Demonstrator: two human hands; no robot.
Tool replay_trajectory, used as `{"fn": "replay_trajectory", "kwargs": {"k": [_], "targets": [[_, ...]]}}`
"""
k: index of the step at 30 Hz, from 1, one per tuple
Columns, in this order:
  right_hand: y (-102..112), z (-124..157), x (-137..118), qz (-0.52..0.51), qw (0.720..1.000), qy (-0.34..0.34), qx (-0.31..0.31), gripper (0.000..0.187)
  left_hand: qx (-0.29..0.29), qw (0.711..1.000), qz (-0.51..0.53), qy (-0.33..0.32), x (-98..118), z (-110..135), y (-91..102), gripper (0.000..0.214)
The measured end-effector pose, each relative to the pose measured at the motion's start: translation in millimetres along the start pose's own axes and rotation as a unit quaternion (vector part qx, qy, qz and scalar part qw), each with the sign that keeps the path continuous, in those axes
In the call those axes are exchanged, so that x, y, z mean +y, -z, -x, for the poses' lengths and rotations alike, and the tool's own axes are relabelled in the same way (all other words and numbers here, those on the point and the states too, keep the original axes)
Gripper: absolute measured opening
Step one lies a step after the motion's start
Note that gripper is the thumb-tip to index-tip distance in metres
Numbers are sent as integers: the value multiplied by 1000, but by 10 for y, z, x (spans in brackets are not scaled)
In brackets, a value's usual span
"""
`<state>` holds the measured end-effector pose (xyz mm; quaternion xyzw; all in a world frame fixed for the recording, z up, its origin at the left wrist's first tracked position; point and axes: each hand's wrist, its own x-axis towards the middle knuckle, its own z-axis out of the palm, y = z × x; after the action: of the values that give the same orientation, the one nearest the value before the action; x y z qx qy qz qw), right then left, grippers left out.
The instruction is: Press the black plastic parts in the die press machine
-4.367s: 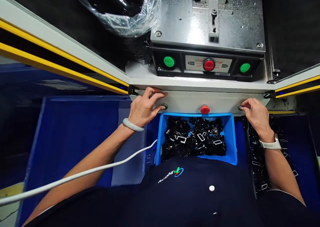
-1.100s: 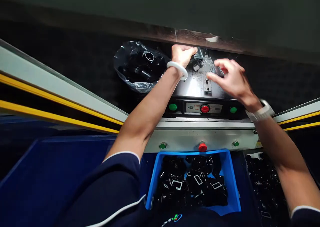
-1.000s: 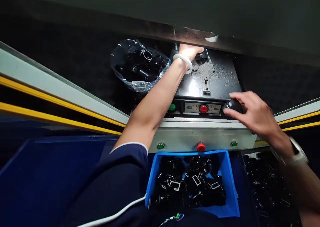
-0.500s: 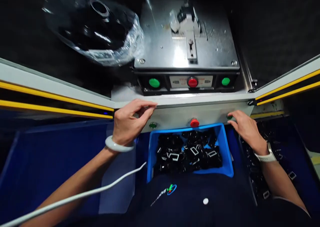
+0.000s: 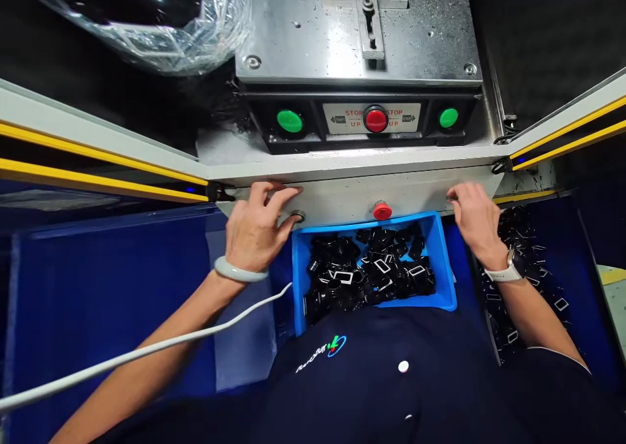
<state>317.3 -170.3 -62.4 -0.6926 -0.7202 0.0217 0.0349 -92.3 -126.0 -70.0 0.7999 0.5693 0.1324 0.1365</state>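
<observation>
My left hand (image 5: 257,225) rests on the grey front panel (image 5: 342,199) of the machine, thumb on the small left button (image 5: 297,217), fingers curled over the panel's top edge. At the panel's right end, my right hand (image 5: 473,212) covers the right button with its fingers. A red knob (image 5: 382,210) sits between them. Neither hand holds a loose part. Just below the panel stands a light blue bin (image 5: 443,261) full of small black plastic parts (image 5: 372,271).
Above is a steel machine plate (image 5: 313,33) with a slotted fixture (image 5: 369,27), two green buttons (image 5: 289,120) and a red stop button (image 5: 375,119). A clear bag of black parts (image 5: 161,14) lies upper left. More black parts (image 5: 525,248) lie right; a dark blue crate (image 5: 107,287) left.
A second ago my left hand was at the fixture and my right carried a black part away. Both hands have come down to the front panel buttons. The view has tilted downward.
</observation>
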Motion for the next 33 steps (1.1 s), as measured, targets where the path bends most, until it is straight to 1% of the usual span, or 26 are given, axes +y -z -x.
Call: {"fn": "replay_trajectory", "kwargs": {"k": [1,2,3,4,5,6,7,8,9,11,13,15,17,20,22,24,25,26,27,28,29,31,33], "targets": [[-24,64,-106,8,999,22,-30,21,-12,999,30,-20,68,-1,-35,28],[-65,125,-224,15,995,49,-82,24,-40,996,66,-50,148,-10,-91,25],[-123,176,-347,22,986,75,-148,27,-85,987,101,-87,239,-27,-166,24],[-198,213,-467,30,971,96,-216,29,-143,974,126,-125,341,-50,-261,24],[-284,232,-576,40,955,108,-273,30,-206,956,135,-156,449,-76,-370,24],[-376,234,-669,51,941,113,-315,31,-268,939,124,-178,559,-104,-489,24],[-467,220,-742,58,931,113,-341,33,-320,923,98,-189,666,-130,-612,24],[-551,196,-793,62,926,110,-355,34,-362,909,67,-195,763,-152,-733,24],[-621,167,-824,64,924,107,-361,34,-391,898,38,-197,847,-171,-845,23],[-711,116,-839,67,920,102,-371,34,-418,886,1,-199,963,-193,-1027,20],[-737,99,-822,67,920,98,-373,35,-423,883,-6,-204,1009,-199,-1135,16],[-719,123,-796,63,923,98,-366,36,-424,881,-8,-209,1004,-190,-1158,16],[-675,172,-766,55,927,99,-356,36,-416,885,-8,-212,963,-166,-1100,19],[-586,257,-700,33,935,107,-336,38,-391,897,-15,-206,850,-95,-906,24],[-526,310,-640,15,940,113,-322,38,-357,912,2,-199,749,-32,-751,24],[-476,363,-581,-29,950,110,-290,34,-305,931,63,-189,646,33,-613,19],[-455,390,-558,-62,956,104,-266,30,-283,936,115,-177,601,61,-558,15],[-433,417,-541,-100,962,97,-236,26,-268,934,178,-156,566,83,-512,10],[-410,443,-534,-142,965,90,-201,22,-258,926,246,-123,541,99,-477,7],[-383,468,-537,-183,966,85,-164,18,-256,910,316,-82,530,107,-451,7],[-349,490,-551,-220,964,83,-125,15,-255,887,383,-36,532,108,-431,10],[-258,523,-610,-283,954,87,-36,13,-250,830,495,52,570,91,-403,21],[-145,535,-699,-315,941,109,53,16,-247,778,567,111,638,58,-378,30]]}}
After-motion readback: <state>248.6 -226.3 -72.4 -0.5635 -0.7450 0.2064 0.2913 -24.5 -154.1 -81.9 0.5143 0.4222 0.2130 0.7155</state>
